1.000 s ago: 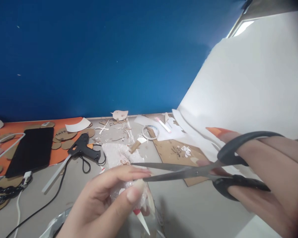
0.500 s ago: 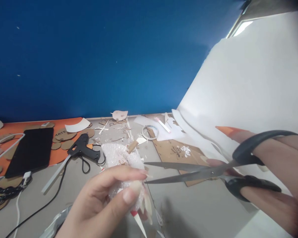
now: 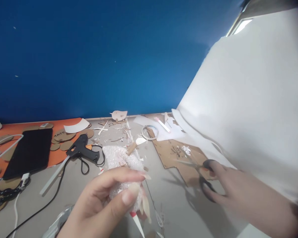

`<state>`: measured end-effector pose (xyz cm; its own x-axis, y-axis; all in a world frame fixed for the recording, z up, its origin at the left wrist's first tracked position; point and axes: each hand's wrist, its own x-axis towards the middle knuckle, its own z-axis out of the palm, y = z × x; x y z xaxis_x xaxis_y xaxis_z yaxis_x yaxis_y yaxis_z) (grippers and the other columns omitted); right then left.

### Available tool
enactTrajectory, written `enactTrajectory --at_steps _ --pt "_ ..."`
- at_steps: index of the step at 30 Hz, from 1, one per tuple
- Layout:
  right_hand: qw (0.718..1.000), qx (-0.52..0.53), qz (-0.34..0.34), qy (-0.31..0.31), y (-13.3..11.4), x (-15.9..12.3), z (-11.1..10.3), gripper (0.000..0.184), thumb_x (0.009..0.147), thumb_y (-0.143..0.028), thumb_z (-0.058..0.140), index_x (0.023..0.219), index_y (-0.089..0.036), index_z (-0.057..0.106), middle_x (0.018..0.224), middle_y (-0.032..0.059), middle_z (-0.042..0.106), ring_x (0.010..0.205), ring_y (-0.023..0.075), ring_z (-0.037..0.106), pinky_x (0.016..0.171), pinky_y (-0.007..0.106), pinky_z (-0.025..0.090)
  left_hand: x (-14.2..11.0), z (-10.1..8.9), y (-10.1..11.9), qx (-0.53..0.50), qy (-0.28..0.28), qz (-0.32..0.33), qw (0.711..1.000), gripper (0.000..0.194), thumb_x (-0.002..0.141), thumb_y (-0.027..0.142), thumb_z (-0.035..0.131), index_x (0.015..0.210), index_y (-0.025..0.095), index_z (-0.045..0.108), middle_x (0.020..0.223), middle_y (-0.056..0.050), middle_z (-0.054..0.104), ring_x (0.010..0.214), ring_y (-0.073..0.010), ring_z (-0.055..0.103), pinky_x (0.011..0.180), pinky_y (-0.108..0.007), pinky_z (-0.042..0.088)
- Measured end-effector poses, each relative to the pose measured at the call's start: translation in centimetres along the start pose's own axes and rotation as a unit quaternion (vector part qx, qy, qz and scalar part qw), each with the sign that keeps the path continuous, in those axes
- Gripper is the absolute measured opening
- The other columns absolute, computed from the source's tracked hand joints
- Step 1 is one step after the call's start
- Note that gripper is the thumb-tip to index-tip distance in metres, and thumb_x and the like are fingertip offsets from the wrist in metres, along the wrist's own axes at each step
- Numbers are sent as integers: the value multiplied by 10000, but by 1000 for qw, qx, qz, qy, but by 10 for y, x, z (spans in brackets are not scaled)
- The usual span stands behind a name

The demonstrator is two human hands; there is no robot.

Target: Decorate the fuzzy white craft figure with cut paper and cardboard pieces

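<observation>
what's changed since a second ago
The right hand has carried the scissors away from the left hand, down and forward to the cardboard, without letting go. The left hand still holds the bubble wrap; the glue gun hasn't moved.

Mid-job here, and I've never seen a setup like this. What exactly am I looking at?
There's no machine: a person's two bare hands do the work, each serving as a grip. One head-worn camera looks forward and down at them. The left grip holds bubble wrap, with a white pointed piece sticking out below. The right grip holds scissors, blurred, over a cardboard sheet. The grey table also bears a black glue gun and a white ring. A blue panel stands behind.
</observation>
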<state>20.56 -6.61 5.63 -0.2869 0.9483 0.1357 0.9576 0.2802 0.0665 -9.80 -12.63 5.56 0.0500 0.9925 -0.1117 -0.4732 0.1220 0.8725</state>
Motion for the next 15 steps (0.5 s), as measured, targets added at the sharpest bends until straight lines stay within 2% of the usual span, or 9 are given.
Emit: enactTrajectory --at_steps 3,6,9,14,15 --pt "993 22 32 -112 0 -3 15 157 808 -352 475 933 -265 512 758 53 699 634 290 637 549 382 435 0 2 -1 4 -8 -7 1000 106 743 359 702 829 301 722 667 39 668 547 -87 630 578 -170 512" --pt "986 50 42 -152 -8 -3 17 184 855 -351 400 959 -265 525 755 24 696 668 263 651 582 362 449 0 4 -2 9 -12 -5 1000 100 752 356 695 835 308 721 650 43 662 552 -86 629 580 -166 510" --pt "985 59 36 -157 -15 0 15 203 876 -363 369 921 -260 538 710 9 679 649 247 643 567 353 446 1 3 -3 27 -7 5 1000 99 750 359 694 830 310 723 649 41 668 542 -91 627 567 -171 511" --pt "989 91 29 -115 -10 2 -2 251 874 -443 399 1077 -328 489 920 9 690 770 228 656 592 327 502 -1 4 -4 129 36 48 990 83 735 358 696 805 330 730 634 34 696 540 -119 630 575 -206 538" --pt "991 88 21 -102 -9 0 -7 242 874 -443 401 1079 -342 480 915 7 687 745 218 656 578 313 508 -1 5 -4 149 50 55 986 82 729 339 699 804 338 732 658 34 708 544 -121 636 578 -206 544"
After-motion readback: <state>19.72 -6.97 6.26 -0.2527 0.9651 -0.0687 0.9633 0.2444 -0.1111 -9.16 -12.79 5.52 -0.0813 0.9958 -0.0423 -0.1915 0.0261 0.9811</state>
